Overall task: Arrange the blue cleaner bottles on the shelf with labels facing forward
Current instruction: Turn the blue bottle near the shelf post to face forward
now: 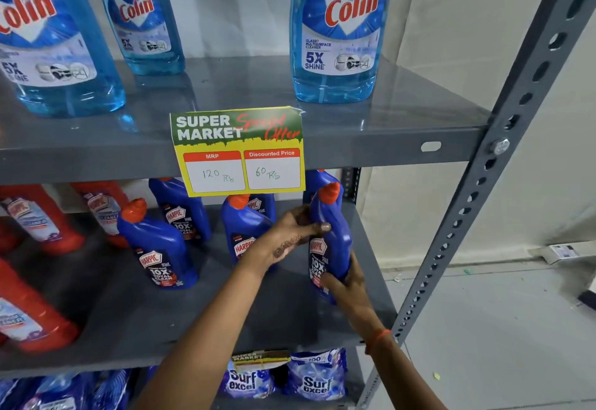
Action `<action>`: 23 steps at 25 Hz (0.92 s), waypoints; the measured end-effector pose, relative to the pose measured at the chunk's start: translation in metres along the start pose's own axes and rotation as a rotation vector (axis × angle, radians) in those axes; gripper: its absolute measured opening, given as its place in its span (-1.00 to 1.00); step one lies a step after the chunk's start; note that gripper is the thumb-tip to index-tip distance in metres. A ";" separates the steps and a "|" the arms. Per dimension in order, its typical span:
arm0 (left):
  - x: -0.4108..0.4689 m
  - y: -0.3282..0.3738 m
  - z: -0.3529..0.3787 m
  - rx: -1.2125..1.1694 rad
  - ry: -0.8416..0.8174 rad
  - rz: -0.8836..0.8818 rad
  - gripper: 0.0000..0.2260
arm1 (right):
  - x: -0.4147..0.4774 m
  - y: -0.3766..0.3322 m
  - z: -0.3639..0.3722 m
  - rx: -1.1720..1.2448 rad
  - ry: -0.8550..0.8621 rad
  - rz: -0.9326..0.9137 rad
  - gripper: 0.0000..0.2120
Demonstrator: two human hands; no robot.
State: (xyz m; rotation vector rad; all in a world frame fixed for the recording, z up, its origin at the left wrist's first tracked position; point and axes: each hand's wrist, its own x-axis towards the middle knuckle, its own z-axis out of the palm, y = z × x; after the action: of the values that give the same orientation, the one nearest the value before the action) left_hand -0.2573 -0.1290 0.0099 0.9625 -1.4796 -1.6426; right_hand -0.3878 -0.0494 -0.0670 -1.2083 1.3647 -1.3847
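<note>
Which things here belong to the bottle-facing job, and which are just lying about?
Job: held blue Harpic bottle, left hand, right hand, other blue Harpic bottles, middle shelf.
Not part: Colin bottles, red bottles, Surf Excel packs, price tag.

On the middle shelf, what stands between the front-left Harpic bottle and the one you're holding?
One blue Harpic bottle, partly hidden behind the left hand. The head view shows it, short of the held bottle.

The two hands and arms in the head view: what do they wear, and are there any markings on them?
Both forearms are bare, with no sleeves in view. The right hand has a thin orange thread band on its wrist. The left hand shows a dark patterned marking on its back, perhaps henna. No gloves, rings or watch are visible.
</note>
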 end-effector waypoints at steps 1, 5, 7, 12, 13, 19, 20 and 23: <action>0.001 -0.003 0.003 0.034 0.069 0.046 -0.61 | 0.002 0.000 -0.001 0.013 0.013 -0.011 -0.52; 0.003 -0.010 0.015 0.132 0.308 0.193 -0.58 | 0.024 -0.002 -0.004 0.021 0.078 -0.063 -0.49; 0.004 -0.015 0.014 0.108 0.381 0.238 -0.61 | 0.035 -0.003 0.000 -0.005 0.111 -0.070 -0.47; 0.001 -0.025 0.011 0.033 0.407 0.273 -0.68 | 0.048 -0.001 0.005 -0.040 0.126 -0.086 -0.49; 0.001 -0.028 0.011 0.022 0.396 0.263 -0.69 | 0.048 0.002 0.005 -0.041 0.127 -0.082 -0.49; -0.014 -0.088 0.003 0.182 0.276 0.150 -0.72 | 0.039 0.014 0.007 -0.179 0.187 0.074 -0.63; -0.017 -0.096 0.001 0.214 0.276 0.130 -0.72 | 0.035 0.015 0.006 -0.223 0.181 0.102 -0.64; -0.017 -0.111 -0.001 0.330 0.316 0.100 -0.66 | 0.024 0.013 0.005 -0.283 0.168 0.113 -0.67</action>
State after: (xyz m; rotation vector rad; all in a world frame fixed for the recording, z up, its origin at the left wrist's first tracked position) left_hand -0.2511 -0.1047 -0.1001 1.2415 -1.5729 -1.1323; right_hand -0.3889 -0.0746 -0.0786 -1.1933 1.7662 -1.2665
